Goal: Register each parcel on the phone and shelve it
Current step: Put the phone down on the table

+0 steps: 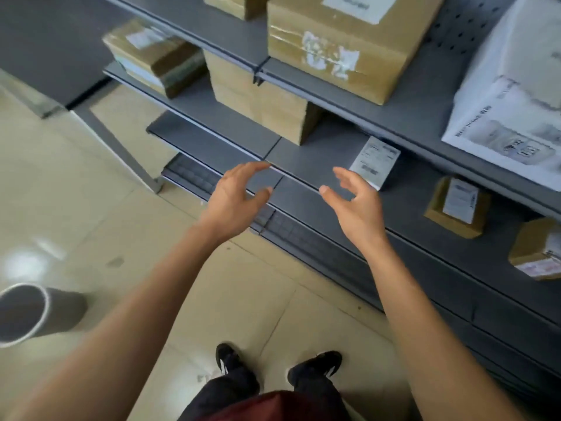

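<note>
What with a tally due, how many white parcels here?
2: large white parcel, upper shelf at right; small white parcel, lower shelf near the right hand. More may be hidden.

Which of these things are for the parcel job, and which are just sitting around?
For the job:
- large brown cardboard box with a white label
- small white labelled parcel
- small brown cardboard parcel
- grey metal shelves
- left hand and right hand, both holding nothing

Just about:
- grey round bin
- beige tiled floor
</note>
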Motion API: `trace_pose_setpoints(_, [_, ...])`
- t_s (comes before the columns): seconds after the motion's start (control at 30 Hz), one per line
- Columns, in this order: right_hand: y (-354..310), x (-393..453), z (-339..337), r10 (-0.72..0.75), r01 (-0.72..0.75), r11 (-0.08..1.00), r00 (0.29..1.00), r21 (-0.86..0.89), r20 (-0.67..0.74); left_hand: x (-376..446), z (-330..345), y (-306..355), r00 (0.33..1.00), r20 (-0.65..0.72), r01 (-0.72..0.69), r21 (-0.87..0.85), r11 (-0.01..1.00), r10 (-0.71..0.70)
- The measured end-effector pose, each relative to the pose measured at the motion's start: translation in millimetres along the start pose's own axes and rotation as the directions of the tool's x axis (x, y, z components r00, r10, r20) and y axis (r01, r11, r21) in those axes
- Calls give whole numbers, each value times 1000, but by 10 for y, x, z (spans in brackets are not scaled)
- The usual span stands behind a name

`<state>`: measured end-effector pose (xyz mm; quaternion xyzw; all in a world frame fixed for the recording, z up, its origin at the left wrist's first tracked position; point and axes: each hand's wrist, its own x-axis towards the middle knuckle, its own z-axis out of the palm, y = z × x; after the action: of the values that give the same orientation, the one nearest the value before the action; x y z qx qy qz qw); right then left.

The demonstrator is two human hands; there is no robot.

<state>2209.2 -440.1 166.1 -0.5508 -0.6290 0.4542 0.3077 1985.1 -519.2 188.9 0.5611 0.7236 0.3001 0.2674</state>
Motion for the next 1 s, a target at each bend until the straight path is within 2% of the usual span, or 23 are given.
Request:
trace_pose_setpoints(0.23, [-930, 147, 1438, -134, 150, 984, 978, -91, 162, -179, -1186, -938, 988, -146, 50, -38, 998, -55])
trace_pose_setpoints(0.43, [-1560, 212, 2384, -211, 295, 937, 903, -184, 374, -363, -1875, -1562, 950, -272, 124, -130, 984, -155])
trace_pose_setpoints(0.77, [-2155, 828, 3228, -319, 456, 881, 768, -124, 556, -114, -2555, -2079, 851, -422, 252, -196, 948, -314])
trace_pose_setpoints(1.0, [-2524, 1197, 3786, -349, 482, 876, 677, -32, 648, 113, -2925, -2215, 755, -528, 319, -223, 921, -390])
